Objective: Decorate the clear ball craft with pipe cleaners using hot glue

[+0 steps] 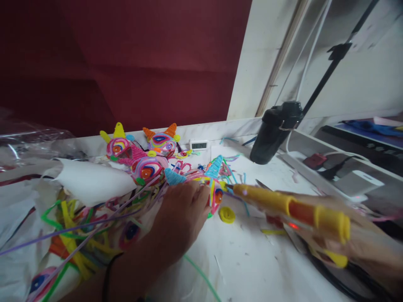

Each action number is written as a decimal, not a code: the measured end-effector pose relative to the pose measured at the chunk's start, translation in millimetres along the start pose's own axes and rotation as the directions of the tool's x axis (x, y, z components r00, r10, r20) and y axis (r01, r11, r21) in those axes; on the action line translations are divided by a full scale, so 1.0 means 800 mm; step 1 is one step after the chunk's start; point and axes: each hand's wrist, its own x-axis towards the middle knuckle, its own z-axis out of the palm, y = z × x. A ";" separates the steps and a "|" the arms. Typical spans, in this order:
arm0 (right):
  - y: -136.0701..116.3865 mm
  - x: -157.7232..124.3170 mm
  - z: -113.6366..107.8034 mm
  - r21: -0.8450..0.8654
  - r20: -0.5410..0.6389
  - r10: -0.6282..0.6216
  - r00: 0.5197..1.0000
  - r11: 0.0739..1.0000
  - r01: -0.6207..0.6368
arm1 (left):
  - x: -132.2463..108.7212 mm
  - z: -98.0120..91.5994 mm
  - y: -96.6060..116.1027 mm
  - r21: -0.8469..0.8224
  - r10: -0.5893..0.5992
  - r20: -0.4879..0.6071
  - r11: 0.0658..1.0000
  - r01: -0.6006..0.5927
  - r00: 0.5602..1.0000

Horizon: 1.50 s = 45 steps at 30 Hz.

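My left hand [185, 209] is closed around a colourful pipe-cleaner animal head [216, 193] with two blue horns and an orange eye. A yellow hot glue gun [292, 206] is gripped in my right hand [359, 235], which is blurred by motion. The gun lies nearly level, and its nozzle points left at the head's right side, touching or very close; I cannot tell which. Its red light glows. Below the nozzle a yellow coiled disc [227, 214] rests on the white table [245, 260].
More pipe-cleaner heads [146, 165] stand at the back left. Loose pipe cleaners [78, 235] and white paper [91, 180] crowd the left. A small digital clock [198, 145] sits by the wall. A black bottle [274, 132], scissors [262, 185] and a white charger [359, 184] are to the right.
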 end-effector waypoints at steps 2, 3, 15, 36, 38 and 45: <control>0.026 -0.021 -0.011 -0.280 0.077 -0.120 0.990 0.950 0.137 | -0.001 0.001 -0.001 0.002 -0.004 0.006 1.000 0.004 1.000; 0.039 -0.030 -0.013 -0.371 0.078 -0.187 0.979 0.906 0.203 | -0.001 0.001 -0.001 0.002 -0.004 0.003 1.000 0.004 1.000; 0.023 -0.043 0.049 -0.772 0.569 -0.179 0.802 0.218 0.597 | 0.000 0.003 -0.002 -0.016 0.007 -0.026 1.000 -0.008 1.000; -0.025 0.079 0.103 -0.737 0.430 -0.557 0.711 0.238 0.632 | -0.002 0.006 0.001 0.017 0.006 -0.024 1.000 -0.005 1.000; -0.025 0.081 0.103 -0.729 0.433 -0.560 0.706 0.244 0.640 | -0.002 0.005 0.000 0.012 0.004 -0.025 1.000 -0.004 1.000; -0.026 0.082 0.106 -0.724 0.442 -0.542 0.714 0.254 0.641 | -0.001 0.006 -0.001 0.027 0.002 -0.032 1.000 -0.001 0.999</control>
